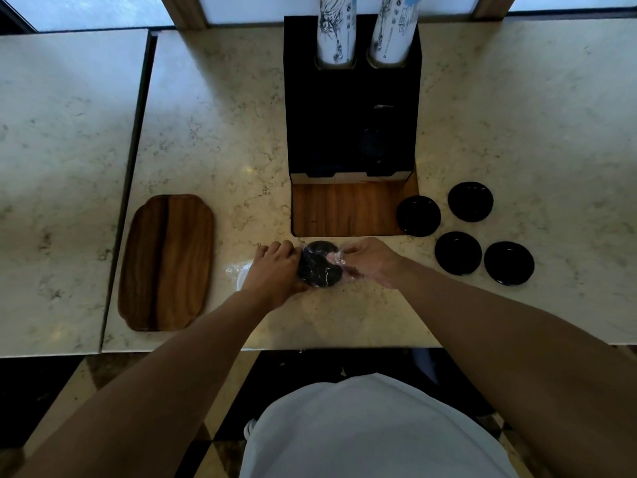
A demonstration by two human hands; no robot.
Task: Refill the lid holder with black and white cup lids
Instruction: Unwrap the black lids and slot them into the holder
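A clear plastic bag of black cup lids (319,265) lies on the marble counter just in front of the lid holder (351,108). My left hand (272,270) grips the bag's left side, and my right hand (370,260) pinches the plastic on its right side. The holder is a black box with a wooden base tray (348,208); its slots look dark and their contents are hard to make out. Several loose black lids (418,215) lie flat on the counter right of the holder. White lids show faintly in plastic (238,270) behind my left hand.
Two sleeves of printed paper cups (336,29) stand in the back of the holder. A wooden tray (167,262) lies on the counter to the left. A seam (138,139) splits the counter from a second slab on the left. The counter's front edge runs below my forearms.
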